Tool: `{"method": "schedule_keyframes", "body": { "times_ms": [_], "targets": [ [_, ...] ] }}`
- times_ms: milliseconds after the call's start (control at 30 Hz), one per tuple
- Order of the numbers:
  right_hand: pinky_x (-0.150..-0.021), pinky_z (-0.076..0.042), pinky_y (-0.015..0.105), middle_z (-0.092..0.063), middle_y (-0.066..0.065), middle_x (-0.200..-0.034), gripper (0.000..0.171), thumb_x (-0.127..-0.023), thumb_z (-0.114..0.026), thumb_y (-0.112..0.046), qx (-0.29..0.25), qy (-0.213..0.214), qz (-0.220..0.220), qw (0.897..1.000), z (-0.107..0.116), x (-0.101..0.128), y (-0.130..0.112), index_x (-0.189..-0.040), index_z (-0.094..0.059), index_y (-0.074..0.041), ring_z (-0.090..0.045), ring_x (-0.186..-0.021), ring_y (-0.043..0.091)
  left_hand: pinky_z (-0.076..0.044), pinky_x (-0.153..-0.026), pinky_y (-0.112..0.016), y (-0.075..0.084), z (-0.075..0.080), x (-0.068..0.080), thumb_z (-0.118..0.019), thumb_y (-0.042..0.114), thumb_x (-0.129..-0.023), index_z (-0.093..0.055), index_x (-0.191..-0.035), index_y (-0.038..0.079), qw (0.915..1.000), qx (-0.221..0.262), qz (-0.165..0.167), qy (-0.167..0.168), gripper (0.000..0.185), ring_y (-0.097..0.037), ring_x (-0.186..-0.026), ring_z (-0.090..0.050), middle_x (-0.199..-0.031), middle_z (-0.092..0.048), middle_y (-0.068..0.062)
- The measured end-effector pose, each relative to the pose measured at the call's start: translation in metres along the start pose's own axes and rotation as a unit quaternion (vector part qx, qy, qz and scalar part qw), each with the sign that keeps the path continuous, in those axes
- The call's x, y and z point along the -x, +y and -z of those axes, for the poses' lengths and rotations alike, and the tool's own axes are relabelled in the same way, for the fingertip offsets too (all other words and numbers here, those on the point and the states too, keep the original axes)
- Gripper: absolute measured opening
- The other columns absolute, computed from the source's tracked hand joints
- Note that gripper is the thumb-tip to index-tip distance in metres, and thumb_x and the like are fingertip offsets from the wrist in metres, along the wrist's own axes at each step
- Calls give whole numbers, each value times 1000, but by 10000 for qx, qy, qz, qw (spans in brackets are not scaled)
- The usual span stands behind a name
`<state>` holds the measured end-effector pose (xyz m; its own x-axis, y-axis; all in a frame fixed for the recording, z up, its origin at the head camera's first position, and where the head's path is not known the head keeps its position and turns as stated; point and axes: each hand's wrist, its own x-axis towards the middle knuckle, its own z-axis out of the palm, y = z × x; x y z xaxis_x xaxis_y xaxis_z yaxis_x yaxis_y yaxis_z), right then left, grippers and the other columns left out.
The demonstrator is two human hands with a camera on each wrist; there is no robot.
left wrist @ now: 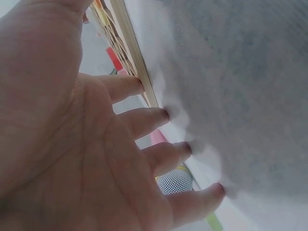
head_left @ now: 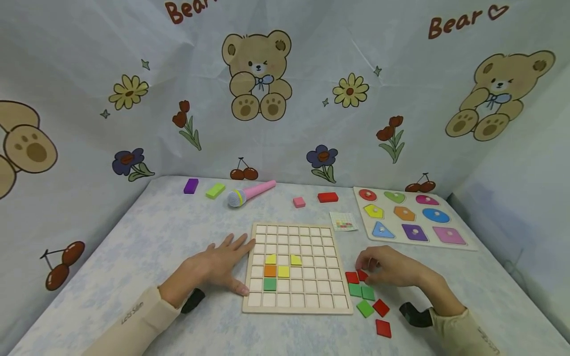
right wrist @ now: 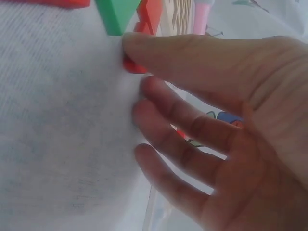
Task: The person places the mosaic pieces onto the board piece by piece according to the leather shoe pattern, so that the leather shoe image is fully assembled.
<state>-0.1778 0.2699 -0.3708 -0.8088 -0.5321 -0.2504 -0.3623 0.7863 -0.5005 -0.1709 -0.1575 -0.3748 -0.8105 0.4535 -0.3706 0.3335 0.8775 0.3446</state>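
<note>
Five tiles (head_left: pixel 283 271) in grid board (head_left: pixel 296 306), left hand (head_left: pixel 218 267) fingers flat, right hand (head_left: pixel 394 268) fingers touching red tile (head_left: pixel 361 275)

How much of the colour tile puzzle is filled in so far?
Only a little. Five tiles sit in the grid board: two yellow pieces on top, an orange tile beside a yellow tile, and a green tile below. The left hand lies flat against the board's edge while the right hand fingers a red tile. Most squares are bare, and loose red and green tiles wait beside it.
</note>
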Motion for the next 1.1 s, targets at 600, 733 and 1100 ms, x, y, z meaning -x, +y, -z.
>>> {"method": "schedule_keyframes", "body": {
  "times_ms": [600, 733, 1100],
  "targets": [
    [-82, -52, 31, -64, -6, -100, 22, -87, -78, -21, -173, -16, 282, 9995, -6, -3, -13, -109, -73, -21, -57, -89, 15, -14, -114, -74, 2, -1, 3, -82, 61, -70, -18, -162, 16, 9999, 89, -48, 67, 121, -42, -155, -4, -169, -9, -12],
    [-80, -51, 28, -64, -7, -98, 19, -88, -78, -20, -163, 4, 286, 9995, -7, -4, -13, -105, -70, -20, -56, -89, 14, -14, -114, -74, 2, 0, 3, -82, 61, -71, -17, -162, 17, 9999, 84, -50, 47, 120, -42, -155, -4, -169, -8, -12],
    [-75, -52, 25, -63, -10, -87, 12, -89, -76, -16, 94, 261, 195, 9994, -6, -10, -24, -92, -64, -20, -57, -84, 11, -13, -115, -74, 0, -1, 0, -81, 62, -72, -16, -162, 18, 9999, 74, -64, 63, 120, -42, -155, -2, -169, -7, -11]
  ]
}}
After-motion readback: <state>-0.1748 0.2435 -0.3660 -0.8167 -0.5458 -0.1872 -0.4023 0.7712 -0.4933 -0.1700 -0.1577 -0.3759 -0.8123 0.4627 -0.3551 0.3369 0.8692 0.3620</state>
